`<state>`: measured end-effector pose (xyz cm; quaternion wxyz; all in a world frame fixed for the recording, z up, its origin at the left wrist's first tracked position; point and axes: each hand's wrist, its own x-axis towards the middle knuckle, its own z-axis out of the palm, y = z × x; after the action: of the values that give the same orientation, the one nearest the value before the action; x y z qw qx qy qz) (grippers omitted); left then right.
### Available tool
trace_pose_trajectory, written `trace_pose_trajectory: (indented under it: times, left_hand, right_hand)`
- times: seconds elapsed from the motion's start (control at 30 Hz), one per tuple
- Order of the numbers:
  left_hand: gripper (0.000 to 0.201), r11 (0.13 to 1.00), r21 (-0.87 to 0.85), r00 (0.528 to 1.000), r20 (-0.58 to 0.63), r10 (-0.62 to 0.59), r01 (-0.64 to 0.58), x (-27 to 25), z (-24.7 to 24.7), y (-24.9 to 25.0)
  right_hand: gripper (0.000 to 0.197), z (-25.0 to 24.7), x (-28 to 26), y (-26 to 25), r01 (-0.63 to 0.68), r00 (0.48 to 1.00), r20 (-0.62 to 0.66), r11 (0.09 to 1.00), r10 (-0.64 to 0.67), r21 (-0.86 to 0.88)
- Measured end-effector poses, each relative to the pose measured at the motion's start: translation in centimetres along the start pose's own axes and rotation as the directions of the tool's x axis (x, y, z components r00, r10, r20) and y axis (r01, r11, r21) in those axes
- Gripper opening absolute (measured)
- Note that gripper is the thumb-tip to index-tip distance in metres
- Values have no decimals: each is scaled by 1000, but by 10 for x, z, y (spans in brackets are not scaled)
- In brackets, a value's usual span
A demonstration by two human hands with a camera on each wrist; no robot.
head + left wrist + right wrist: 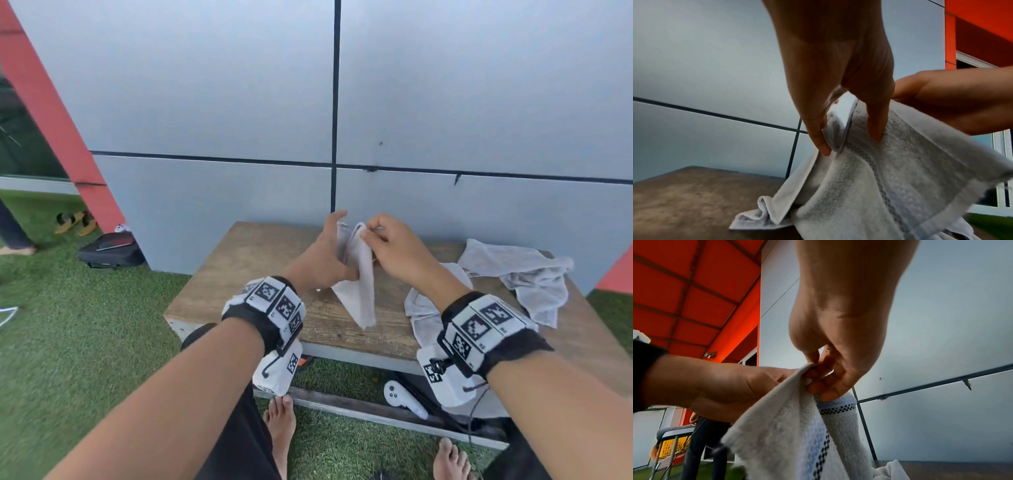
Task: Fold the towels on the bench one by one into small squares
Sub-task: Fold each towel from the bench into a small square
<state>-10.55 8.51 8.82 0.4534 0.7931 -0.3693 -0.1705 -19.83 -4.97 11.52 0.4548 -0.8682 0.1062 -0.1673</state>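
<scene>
Both hands hold one white towel (356, 277) up over the wooden bench (260, 274). The left hand (322, 255) grips its left side. The right hand (394, 250) pinches its top edge. The towel hangs down to a point. More white towels (524, 270) lie crumpled on the bench at 3 o'clock. A black bag (111, 250) sits on the green grass (85, 335) at 9 o'clock.

Head view: high, looking forward and down at bench (260, 260) and wall. Left wrist view: close under left hand (838, 78), facing upward along fingers. Right wrist view: same, under right hand (838, 331). All share held towel (356, 277).
</scene>
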Motion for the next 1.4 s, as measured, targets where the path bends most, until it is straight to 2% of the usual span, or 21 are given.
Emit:
trace_pose_trajectory:
  times: [0.13,0.23,0.33,0.4,0.47,0.53,0.67,0.77,0.8,0.87,0.9,0.93,0.97,1.07,1.2,1.27,1.33,1.4]
  left_hand:
    - [73,1000,-3,993,-118,16,-16,0,4,-4]
    - [62,989,144,976,-208,58,-28,5,3,-8]
    - [65,956,294,989,-141,49,-6,12,1,-2]
    - [54,927,374,992,-128,11,38,18,-1,4]
    - [31,935,354,987,-159,23,36,27,-5,3]
    - [13,964,265,974,-222,37,23,36,-11,0]
    - [8,971,235,933,-357,47,40,48,-18,3]
    - [8,976,204,914,-406,11,79,55,-13,4]
    - [13,985,147,919,-394,-25,90,58,-10,5]
    - [30,978,-159,943,-281,-177,137,61,-4,10]
    - [36,922,-346,955,-167,-244,175,63,-1,13]
    - [39,864,-457,961,-66,-268,210,64,0,14]
    - [37,844,-487,965,-6,-261,225,66,2,14]
    - [21,818,-543,978,36,-205,192,70,1,7]
    - [37,799,-575,985,86,-152,174,70,-4,-3]
    - [36,830,-536,988,87,-130,156,70,-6,-6]
    - [37,877,-463,991,80,-105,130,68,-8,-6]
    - [36,917,-390,994,94,-54,87,68,-8,-2]
  right_hand:
    - [11,0,-2,3,-22,1000,-5,998,22,54]
    - [10,-3,0,9,-43,999,5,996,43,73]
    - [7,-6,5,15,-10,1000,12,1000,10,29]
    - [11,-9,10,18,-18,1000,-3,1000,18,-4]
    - [13,-14,15,20,-37,999,-16,999,37,-5]
    - [14,-18,18,22,-54,998,-25,999,54,8]
    - [15,-25,24,29,-56,998,20,998,56,2]
    - [15,-25,30,31,-64,998,13,998,64,-4]
    - [14,-25,33,31,-78,997,-5,997,78,18]
    - [9,-23,38,29,-94,996,7,989,93,114]
    - [6,-22,41,29,-97,995,40,982,92,164]
    - [4,-21,43,30,-95,993,80,979,82,182]
    - [7,-21,45,32,-92,990,121,980,71,177]
    - [16,-19,47,35,-105,978,201,971,62,213]
    - [12,-17,49,41,-139,989,88,943,117,301]
    - [17,-14,53,45,-112,994,15,970,111,215]
    - [27,-13,59,50,-48,999,-23,999,48,15]
    - [39,-13,67,55,10,998,70,988,0,-152]
